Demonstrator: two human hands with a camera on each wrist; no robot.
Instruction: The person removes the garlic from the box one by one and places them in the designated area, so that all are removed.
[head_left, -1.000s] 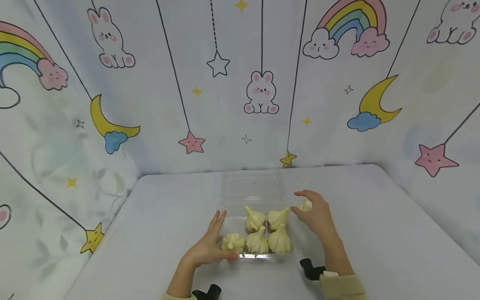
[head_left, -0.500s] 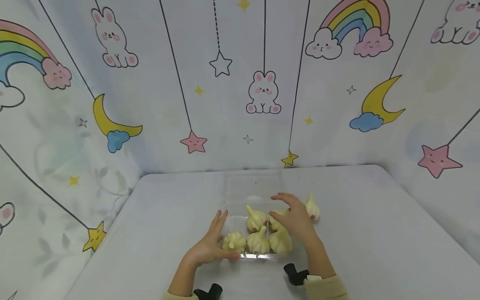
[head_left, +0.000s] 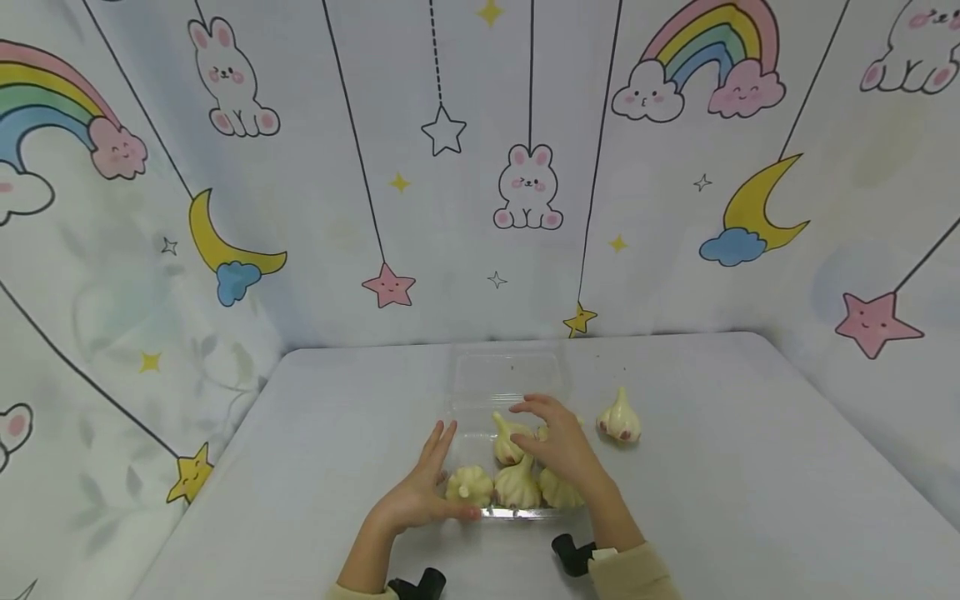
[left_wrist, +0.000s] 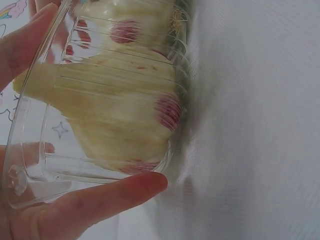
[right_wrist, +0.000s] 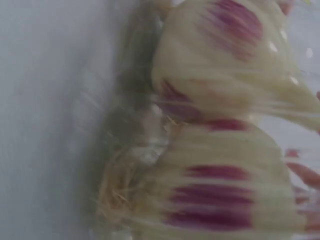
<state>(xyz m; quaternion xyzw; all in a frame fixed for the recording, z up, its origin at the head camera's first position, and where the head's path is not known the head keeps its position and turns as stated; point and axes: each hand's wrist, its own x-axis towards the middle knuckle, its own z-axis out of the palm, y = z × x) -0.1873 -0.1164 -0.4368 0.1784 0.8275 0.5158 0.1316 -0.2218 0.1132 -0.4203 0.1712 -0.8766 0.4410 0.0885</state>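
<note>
A clear plastic clamshell box [head_left: 525,514] holds several garlic bulbs, pale with purple patches, among them one at the front left [head_left: 470,483] lying stem toward the camera and one at the back left [head_left: 506,442]. My left hand [head_left: 412,493] spans the box's near left corner, thumb along the front wall and fingers straight along the side. Over the right part of the box is my right hand [head_left: 558,442], thumb and fingers spread apart with nothing gripped; it partly hides the bulbs there. In the left wrist view a bulb [left_wrist: 117,115] shows through the box wall.
One loose garlic bulb [head_left: 619,417] stands on the white table [head_left: 750,467], right of the box. The box's transparent lid [head_left: 506,371] lies folded back behind it. A patterned curtain [head_left: 450,208] rises at the table's far edge.
My right hand has moved left from the loose bulb, uncovering it, to a place over the box. The left hand keeps its place at the corner.
</note>
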